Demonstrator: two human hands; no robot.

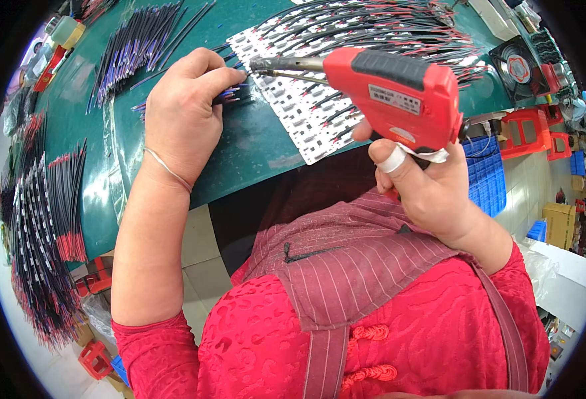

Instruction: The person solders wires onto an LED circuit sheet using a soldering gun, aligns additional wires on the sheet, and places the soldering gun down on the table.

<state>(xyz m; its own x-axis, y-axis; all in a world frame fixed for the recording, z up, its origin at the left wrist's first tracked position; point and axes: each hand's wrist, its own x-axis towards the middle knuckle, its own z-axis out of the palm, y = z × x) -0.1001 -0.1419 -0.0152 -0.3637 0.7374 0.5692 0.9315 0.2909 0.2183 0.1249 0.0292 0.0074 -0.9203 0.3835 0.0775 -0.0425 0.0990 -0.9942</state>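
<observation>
Your right hand (432, 189) was wrapped around the handle of the red-and-black gun-shaped tool (389, 86), with white tape (392, 160) banding your thumb. The tool hung over the white panel (299, 126), its dark tip just beside your left fingertips; whether it touched anything there, I could not tell. Your left hand (190, 100), thumb and forefinger drawn together, pinched dark wires (227, 97) at the panel's left edge, above the green table (239, 156); their number was hidden. A purple-and-black wire bundle (128, 60) lay beyond that hand.
</observation>
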